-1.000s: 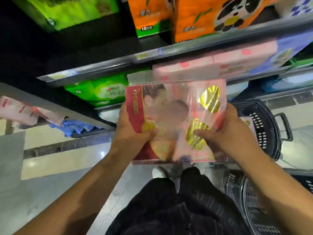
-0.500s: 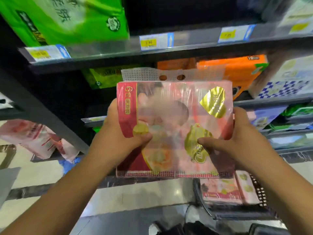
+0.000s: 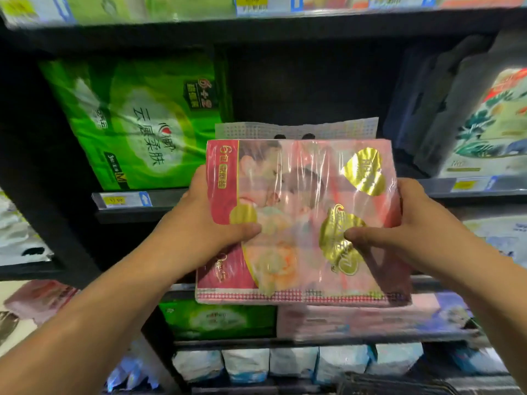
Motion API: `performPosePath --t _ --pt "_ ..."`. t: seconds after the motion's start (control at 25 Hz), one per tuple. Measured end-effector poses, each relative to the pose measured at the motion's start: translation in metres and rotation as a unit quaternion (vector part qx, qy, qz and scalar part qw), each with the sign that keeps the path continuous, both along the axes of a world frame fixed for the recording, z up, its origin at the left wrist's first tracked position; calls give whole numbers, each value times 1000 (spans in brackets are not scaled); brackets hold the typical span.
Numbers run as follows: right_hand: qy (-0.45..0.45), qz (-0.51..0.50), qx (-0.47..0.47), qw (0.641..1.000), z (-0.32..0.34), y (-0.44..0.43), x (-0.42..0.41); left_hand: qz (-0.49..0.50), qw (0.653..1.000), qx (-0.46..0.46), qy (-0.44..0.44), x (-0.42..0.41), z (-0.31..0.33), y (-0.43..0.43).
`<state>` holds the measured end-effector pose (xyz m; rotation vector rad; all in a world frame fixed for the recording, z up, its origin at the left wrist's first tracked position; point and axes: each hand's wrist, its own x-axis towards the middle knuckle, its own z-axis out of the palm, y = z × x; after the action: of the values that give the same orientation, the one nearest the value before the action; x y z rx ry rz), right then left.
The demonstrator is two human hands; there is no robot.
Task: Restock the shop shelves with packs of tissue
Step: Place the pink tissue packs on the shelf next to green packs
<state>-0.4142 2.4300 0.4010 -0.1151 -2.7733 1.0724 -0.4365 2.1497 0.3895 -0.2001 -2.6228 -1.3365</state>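
**A:** what's the shop look like back there?

**B:** black metal shelves, several levels high. Each front rail has yellow price labels in clear strips, and there's a dark upright on the left. The back of the middle level is pure shadow.

**A:** floor?

**B:** just a sliver of pale floor bottom left, kinda blurry.

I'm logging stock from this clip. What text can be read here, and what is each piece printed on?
"6包": red band on the pink tissue pack.
"云感柔肤": green pack on the shelf.
"6+2": the same green pack, dark badge.
"M": the same green pack, lower corner.
"2.00": top price tag on the upper shelf edge.
Too blurred to read: the gold hearts, the yellow price tag, and the packs at right.
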Motion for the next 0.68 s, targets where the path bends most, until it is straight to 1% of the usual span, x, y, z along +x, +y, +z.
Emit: performPosePath --t 0.12,0.24,0.4,0.52,0.68 --pt "19 4 -8 1000 18 23 -23 -7 1000 -5 26 -20 22 21" --pt "44 2 -26 999 33 53 -47 -17 999 12 42 -43 40 50" --pt "85 -14 -85 993 42 92 -81 -14 997 53 56 -79 55 89" --pt "108 -24 -125 986 40 114 -108 11 996 49 75 -101 60 116" --pt "123 -35 -135 982 38 133 -142 53 995 46 73 -129 59 146"
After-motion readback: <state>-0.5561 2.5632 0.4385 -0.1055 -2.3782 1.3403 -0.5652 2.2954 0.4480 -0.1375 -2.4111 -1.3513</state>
